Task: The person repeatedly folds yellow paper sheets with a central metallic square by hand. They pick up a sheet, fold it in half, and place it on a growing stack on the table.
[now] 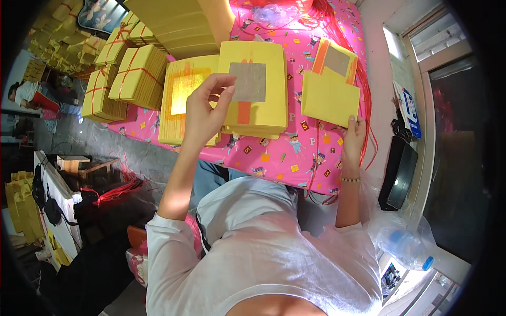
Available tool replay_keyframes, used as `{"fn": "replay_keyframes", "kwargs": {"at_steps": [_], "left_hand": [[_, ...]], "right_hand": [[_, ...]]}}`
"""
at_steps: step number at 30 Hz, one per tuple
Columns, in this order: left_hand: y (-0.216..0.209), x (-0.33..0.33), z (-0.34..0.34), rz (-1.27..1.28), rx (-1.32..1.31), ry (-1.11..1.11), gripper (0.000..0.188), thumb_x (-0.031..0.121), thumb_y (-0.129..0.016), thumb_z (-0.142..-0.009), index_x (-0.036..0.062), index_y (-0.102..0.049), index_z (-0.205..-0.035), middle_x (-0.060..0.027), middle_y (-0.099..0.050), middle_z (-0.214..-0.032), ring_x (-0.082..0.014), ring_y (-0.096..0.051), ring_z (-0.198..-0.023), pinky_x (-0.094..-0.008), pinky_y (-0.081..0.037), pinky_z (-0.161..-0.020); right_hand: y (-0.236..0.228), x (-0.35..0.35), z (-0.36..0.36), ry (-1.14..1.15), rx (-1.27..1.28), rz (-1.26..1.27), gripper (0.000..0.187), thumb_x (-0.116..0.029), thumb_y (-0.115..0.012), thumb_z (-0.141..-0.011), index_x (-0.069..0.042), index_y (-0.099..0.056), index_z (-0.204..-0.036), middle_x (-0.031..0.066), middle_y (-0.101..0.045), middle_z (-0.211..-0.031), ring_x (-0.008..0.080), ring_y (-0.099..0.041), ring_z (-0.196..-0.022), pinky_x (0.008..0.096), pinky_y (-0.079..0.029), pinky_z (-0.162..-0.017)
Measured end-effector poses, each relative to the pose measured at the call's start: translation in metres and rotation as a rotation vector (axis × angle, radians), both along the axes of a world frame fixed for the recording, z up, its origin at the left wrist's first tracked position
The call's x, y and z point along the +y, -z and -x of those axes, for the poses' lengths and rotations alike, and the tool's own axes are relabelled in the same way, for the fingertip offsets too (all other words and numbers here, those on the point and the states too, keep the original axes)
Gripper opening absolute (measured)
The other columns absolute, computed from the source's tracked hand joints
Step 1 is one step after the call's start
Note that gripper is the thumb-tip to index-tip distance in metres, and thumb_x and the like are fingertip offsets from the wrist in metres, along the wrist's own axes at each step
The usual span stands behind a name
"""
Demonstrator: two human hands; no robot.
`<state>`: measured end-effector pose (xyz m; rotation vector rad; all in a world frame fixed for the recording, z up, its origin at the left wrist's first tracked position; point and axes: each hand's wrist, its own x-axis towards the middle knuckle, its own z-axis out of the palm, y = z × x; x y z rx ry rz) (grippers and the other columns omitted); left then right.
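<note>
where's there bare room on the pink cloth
Pink cloth shows bare in front of the middle yellow stack, and in a narrow gap between it and the yellow papers by the right hand. Tied bundles crowd the left; red strands crowd the right edge.

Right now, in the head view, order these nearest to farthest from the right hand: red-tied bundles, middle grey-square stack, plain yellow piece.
1. Plain yellow piece, right, touching the right hand.
2. Grey-square stack, middle.
3. Red-tied bundles, far left.
</note>
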<state>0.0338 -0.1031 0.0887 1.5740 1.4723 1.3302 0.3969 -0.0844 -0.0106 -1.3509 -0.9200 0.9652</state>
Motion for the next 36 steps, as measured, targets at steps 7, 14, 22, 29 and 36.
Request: {"fn": "replay_keyframes", "kwargs": {"at_steps": [7, 14, 22, 29, 36], "left_hand": [[0.021, -0.021, 0.013, -0.052, 0.265, -0.005, 0.016, 0.009, -0.068, -0.084, 0.0029, -0.067, -0.098, -0.0061, -0.069, -0.093, -0.018, -0.064, -0.084, -0.0309, -0.049, -0.076], [0.02, -0.028, 0.019, -0.101, 0.462, 0.181, 0.027, 0.011, -0.078, -0.071, 0.0064, -0.066, -0.096, -0.0077, -0.063, -0.095, -0.0285, -0.056, -0.093, -0.0371, -0.046, -0.082], [0.03, -0.028, 0.023, -0.087, 0.542, 0.194, 0.033, 0.009, -0.078, -0.069, 0.0083, -0.064, -0.099, -0.0073, -0.059, -0.102, -0.0288, -0.053, -0.099, -0.0387, -0.045, -0.085], [0.033, -0.029, 0.023, -0.079, 0.528, 0.195, 0.031, 0.006, -0.076, -0.069, 0.0084, -0.065, -0.098, -0.0075, -0.06, -0.101, -0.029, -0.053, -0.098, -0.039, -0.046, -0.085], [0.035, -0.03, 0.024, -0.085, 0.5, 0.172, 0.026, 0.008, -0.077, -0.071, 0.0079, -0.067, -0.095, -0.0065, -0.063, -0.1, -0.0271, -0.055, -0.097, -0.0374, -0.047, -0.084]], "right_hand": [[0.059, -0.001, -0.015, 0.112, -1.069, -0.032, 0.035, -0.016, -0.057, -0.093, 0.0, -0.046, -0.122, 0.0197, -0.058, -0.104, 0.0319, -0.059, -0.093, 0.0401, -0.048, -0.081], [-0.036, 0.0, 0.053, -0.102, -1.1, -0.336, 0.034, -0.016, -0.068, -0.083, -0.004, -0.059, -0.114, 0.0125, -0.06, -0.103, 0.0303, -0.055, -0.102, 0.0425, -0.042, -0.091], [-0.081, -0.002, 0.125, -0.668, -1.045, -0.525, 0.036, -0.024, -0.079, -0.072, -0.008, -0.064, -0.101, 0.0057, -0.06, -0.101, 0.026, -0.054, -0.099, 0.0392, -0.041, -0.086], [-0.071, 0.004, 0.133, -0.747, -1.078, -0.558, 0.036, -0.028, -0.079, -0.07, -0.01, -0.064, -0.098, 0.0034, -0.059, -0.1, 0.0244, -0.055, -0.098, 0.0389, -0.041, -0.083], [-0.075, 0.003, 0.133, -0.749, -1.027, -0.521, 0.024, -0.029, -0.077, -0.074, -0.011, -0.07, -0.089, 0.0033, -0.061, -0.097, 0.0228, -0.056, -0.095, 0.038, -0.042, -0.081]]}}
